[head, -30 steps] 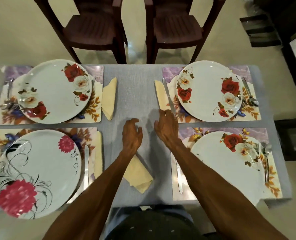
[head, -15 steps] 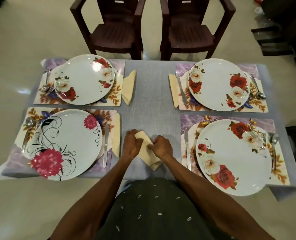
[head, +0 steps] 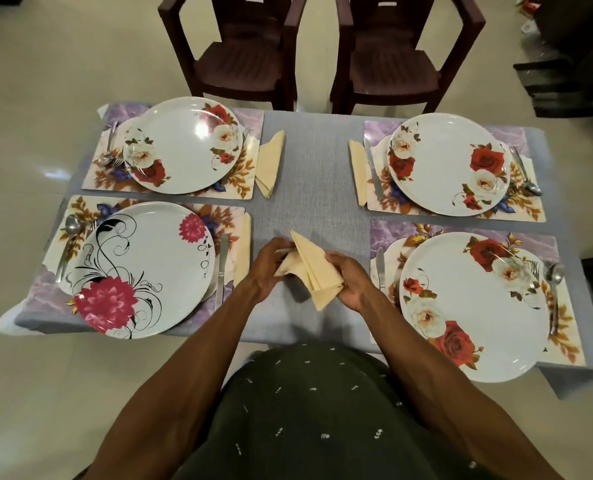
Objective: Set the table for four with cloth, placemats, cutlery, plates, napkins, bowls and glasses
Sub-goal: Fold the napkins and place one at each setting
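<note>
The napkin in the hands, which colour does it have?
Pale yellow, plain; the napkin shows best in the head view.

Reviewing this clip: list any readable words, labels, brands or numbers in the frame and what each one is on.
No readable text anywhere.
Small pale labels on the backs of the two chairs are too small and blurred to read.
The plates, placemats and the napkin held by both hands carry only patterns or nothing.

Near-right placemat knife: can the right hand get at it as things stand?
Probably yes, once freed. The knife lies uncovered just beside the right hand, nothing between them. But both hands grip the yellow napkin, so it must let go first.
</note>
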